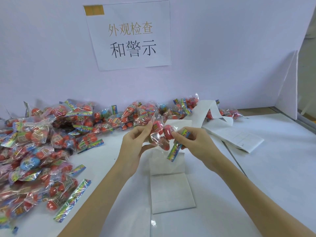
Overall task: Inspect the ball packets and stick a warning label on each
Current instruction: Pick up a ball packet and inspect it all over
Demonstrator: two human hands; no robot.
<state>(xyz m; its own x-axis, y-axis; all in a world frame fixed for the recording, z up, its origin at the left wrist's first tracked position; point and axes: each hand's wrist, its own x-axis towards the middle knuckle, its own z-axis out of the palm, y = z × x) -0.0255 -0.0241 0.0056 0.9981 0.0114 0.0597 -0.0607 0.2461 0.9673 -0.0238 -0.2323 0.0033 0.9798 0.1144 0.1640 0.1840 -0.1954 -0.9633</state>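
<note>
Currently both hands, left (pixel 136 142) and right (pixel 193 142), pinch one clear crinkly packet of red balls (pixel 161 134) above the white counter (pixel 256 185); no label visible on it, big heap of packets (pixel 42 142) left.

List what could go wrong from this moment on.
1. The held packet is slippery cellophane pinched by the fingers of the left hand and right hand; it could slip or tear.
2. The loose label strip trails under the hands and may get dragged or creased.
3. The packet pile sits close; checked and unchecked packets could mix.
</note>
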